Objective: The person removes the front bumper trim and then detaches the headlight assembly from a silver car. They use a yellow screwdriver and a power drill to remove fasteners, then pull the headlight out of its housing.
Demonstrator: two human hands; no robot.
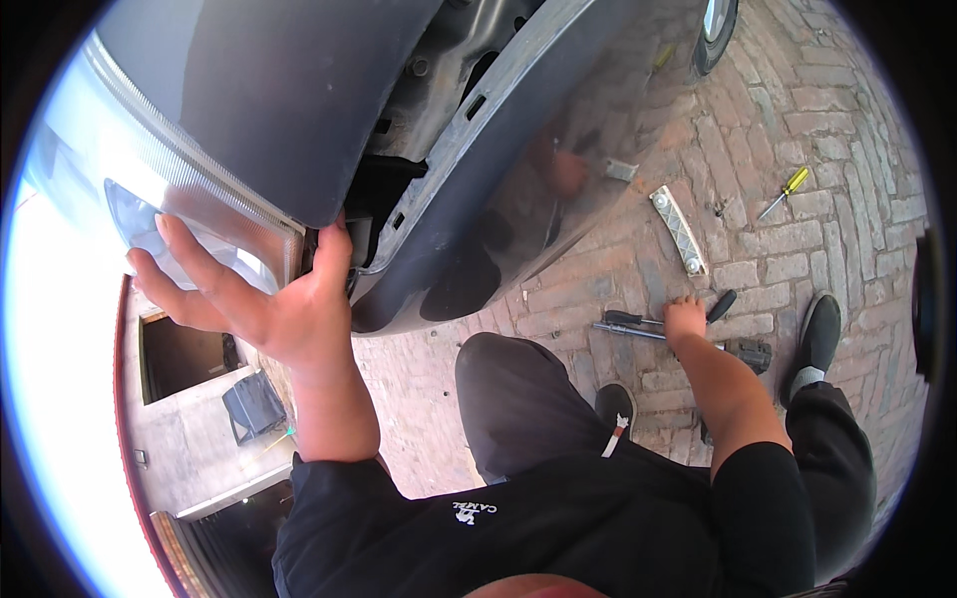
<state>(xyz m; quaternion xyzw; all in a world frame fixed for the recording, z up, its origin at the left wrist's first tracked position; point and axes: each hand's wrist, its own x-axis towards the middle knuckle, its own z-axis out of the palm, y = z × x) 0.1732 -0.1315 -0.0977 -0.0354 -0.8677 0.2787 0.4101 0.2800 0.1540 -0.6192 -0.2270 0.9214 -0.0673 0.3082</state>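
Note:
My left hand [274, 314] has its fingers spread in front of the clear headlight [224, 214] of a dark grey car. Its thumb presses at the headlight's inner corner, by the gap under the hood [289, 90]; the thumb's tip is partly hidden. Low on the right, my right hand [685, 319] is down at the brick ground with curled fingers, closed on a black-handled screwdriver [623, 317] whose shaft runs into it. Another black handle [721, 306] sticks out just right of the fingers. Beside the hand lies a power drill [748, 354] with a long silver extension [628, 330].
The dark bumper [558, 149] stands away from the car body, leaving an open gap. On the bricks lie a white curved bracket [678, 231] and a yellow-handled screwdriver [795, 181]. My shoes [819, 334] are near the drill. A black chair [253, 407] stands by a wall at left.

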